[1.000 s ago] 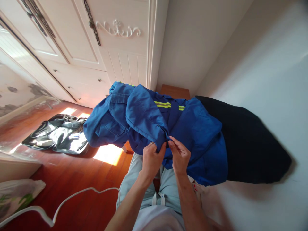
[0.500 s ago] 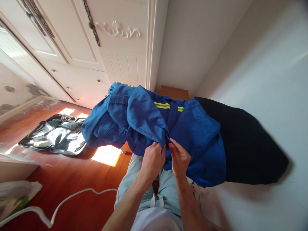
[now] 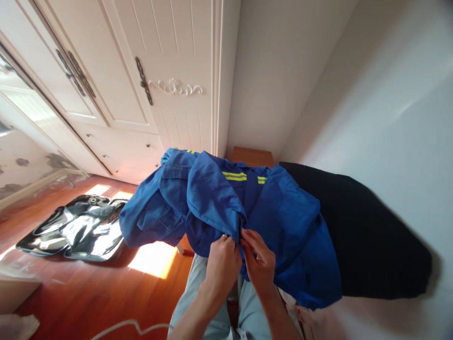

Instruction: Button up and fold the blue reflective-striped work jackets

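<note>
A blue work jacket with yellow-green stripes lies spread over a black padded board in front of me. One sleeve is folded across its front, the cuff end towards me. My left hand is closed on the cuff, with a ring on one finger. Right beside it, my right hand pinches the cuff edge between thumb and fingers. The exact bit of cloth between the fingertips is partly hidden.
White wardrobe doors rise at the back left. An open suitcase lies on the reddish wooden floor. A white cord runs across the floor at the bottom. A pale wall stands on the right.
The view has tilted up, so everything sits lower in the picture. Both hands stay at the cuff, with the right hand's fingers slightly shifted.
</note>
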A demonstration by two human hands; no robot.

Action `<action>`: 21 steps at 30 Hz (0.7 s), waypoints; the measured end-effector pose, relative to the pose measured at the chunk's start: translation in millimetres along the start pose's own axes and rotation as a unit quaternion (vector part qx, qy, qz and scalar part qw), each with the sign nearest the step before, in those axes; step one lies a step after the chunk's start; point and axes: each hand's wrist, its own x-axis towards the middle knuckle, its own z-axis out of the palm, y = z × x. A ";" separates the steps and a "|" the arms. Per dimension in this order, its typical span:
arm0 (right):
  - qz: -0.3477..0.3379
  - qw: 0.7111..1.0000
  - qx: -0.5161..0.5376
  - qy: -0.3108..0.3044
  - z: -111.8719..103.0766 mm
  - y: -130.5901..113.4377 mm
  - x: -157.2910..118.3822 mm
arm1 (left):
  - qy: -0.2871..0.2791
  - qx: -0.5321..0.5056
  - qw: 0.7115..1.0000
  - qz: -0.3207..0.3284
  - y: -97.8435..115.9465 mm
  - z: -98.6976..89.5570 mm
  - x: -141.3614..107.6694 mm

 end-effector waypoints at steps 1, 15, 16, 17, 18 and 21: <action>-0.009 1.000 0.001 -0.003 0.9 -0.8 2.8 | 0.005 0.006 1.000 0.004 -2.1 -0.7 0.8; -0.040 0.994 0.066 -0.073 -12.0 -2.4 42.5 | 0.029 -0.258 0.962 -0.090 -1.4 -1.3 9.7; 0.001 0.994 0.088 -0.066 -13.8 -1.2 47.2 | 0.019 -0.309 0.944 -0.113 1.1 -0.9 10.1; 0.048 0.991 0.111 -0.051 -15.3 -0.4 52.7 | 0.017 -0.362 0.922 -0.134 4.4 -0.4 10.7; 0.103 0.984 0.141 -0.036 -16.7 -0.4 58.6 | 0.018 -0.412 0.899 -0.151 8.5 0.5 11.3; 0.287 0.914 0.274 -0.081 -21.9 -6.6 77.3 | 0.008 -0.524 0.831 -0.186 21.5 8.2 11.2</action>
